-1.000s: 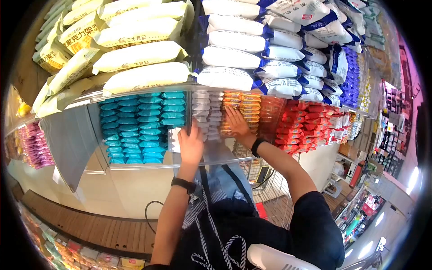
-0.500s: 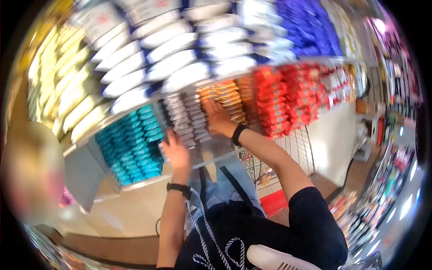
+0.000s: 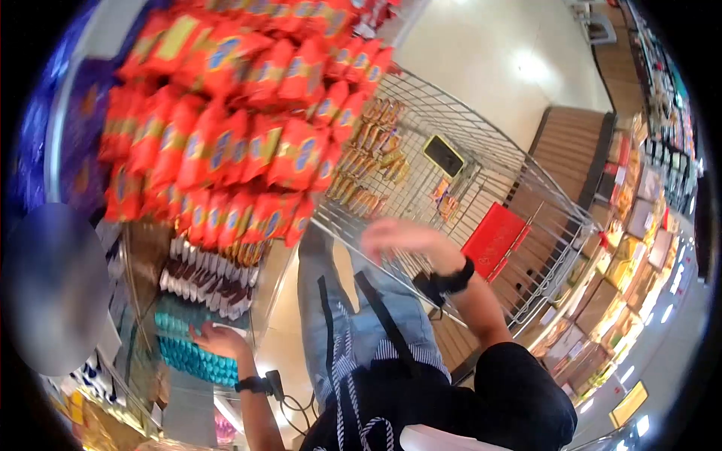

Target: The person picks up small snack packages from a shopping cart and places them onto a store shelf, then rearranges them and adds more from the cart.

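Note:
My left hand (image 3: 219, 340) is at the lower left, fingers apart, beside the teal packets (image 3: 197, 361) and just below the white and brown packets (image 3: 207, 282). Nothing shows in it. My right hand (image 3: 398, 237) is blurred, over the near edge of a metal shopping cart (image 3: 519, 169); its fingers are smeared and what it holds, if anything, cannot be made out. Inside the cart lie rows of small gold and brown packets (image 3: 372, 146) and a dark card with a yellow rim (image 3: 444, 155). Red packets (image 3: 218, 143) fill the shelf at upper left.
A red panel (image 3: 496, 240) is on the cart's near right part. Purple packets (image 3: 83, 150) stand at the far left behind a shelf edge (image 3: 56, 128). Further right are a brown slatted stand (image 3: 564, 158) and stacked boxed goods (image 3: 594, 286).
The view has swung right, bringing the cart and red packets closer. My right hand has left the orange packets and is now over the cart's edge. My left hand is now beside the teal packets.

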The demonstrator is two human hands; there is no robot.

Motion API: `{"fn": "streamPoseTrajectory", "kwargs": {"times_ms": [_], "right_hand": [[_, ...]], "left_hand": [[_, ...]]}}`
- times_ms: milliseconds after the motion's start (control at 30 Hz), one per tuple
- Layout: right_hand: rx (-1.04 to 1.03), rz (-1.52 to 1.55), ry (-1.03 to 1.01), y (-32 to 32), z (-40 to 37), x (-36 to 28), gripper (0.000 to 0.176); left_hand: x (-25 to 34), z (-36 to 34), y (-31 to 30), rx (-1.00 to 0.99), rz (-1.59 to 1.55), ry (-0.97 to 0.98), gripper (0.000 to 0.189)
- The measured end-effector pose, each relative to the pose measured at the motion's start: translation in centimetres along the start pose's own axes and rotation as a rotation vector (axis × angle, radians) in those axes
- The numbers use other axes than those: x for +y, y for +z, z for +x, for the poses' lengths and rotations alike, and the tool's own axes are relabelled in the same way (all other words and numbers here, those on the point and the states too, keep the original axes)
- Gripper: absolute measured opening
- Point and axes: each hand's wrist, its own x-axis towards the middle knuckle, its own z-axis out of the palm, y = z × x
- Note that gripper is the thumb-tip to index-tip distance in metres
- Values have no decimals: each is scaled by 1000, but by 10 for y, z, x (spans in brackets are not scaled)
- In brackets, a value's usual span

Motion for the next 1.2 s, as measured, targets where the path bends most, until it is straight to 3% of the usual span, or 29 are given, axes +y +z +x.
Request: {"fn": "streamPoseTrajectory", "kwargs": {"times_ms": [67, 133, 233, 300, 367, 433, 533, 633, 767, 933, 967, 1100, 1200], "right_hand": [[355, -33, 91, -56, 25, 55, 32], [728, -240, 336, -103, 77, 149, 40], [689, -32, 330, -113, 108, 213, 59], [633, -203, 401, -103, 154, 260, 95], [655, -200, 463, -82, 179, 260, 124], [760, -37, 514, -65, 185, 215, 143], [931, 53, 780, -58, 217, 199, 146], [1030, -64, 772, -69, 254, 246, 140], [1188, -229, 716, -62, 249, 233, 125], [1045, -43, 563, -69, 198, 221, 108], [956, 51, 529, -73, 195, 219, 119], [1049, 140, 710, -68, 220, 208, 130], [964, 170, 845, -74, 224, 185, 131]], "left_hand": [[-4, -1, 3, -4, -18, 21, 13], [-3, -1, 2, -13, -34, 18, 13], [-2, 0, 4, -66, -108, -73, 15], [-2, 0, 5, -56, -11, -45, 15], [0, 1, 4, -32, 52, -5, 16], [7, 1, 2, -67, 32, -51, 16], [6, 1, 1, -66, 33, -49, 17], [-1, 1, 6, -45, 49, -30, 16], [-5, 0, 7, -28, 23, -31, 11], [-11, 0, 6, -47, -35, -16, 10], [-11, 0, 7, -34, -17, 17, 11], [-9, 1, 8, -30, -13, 1, 13], [-6, 1, 6, -47, -50, -49, 11]]}}
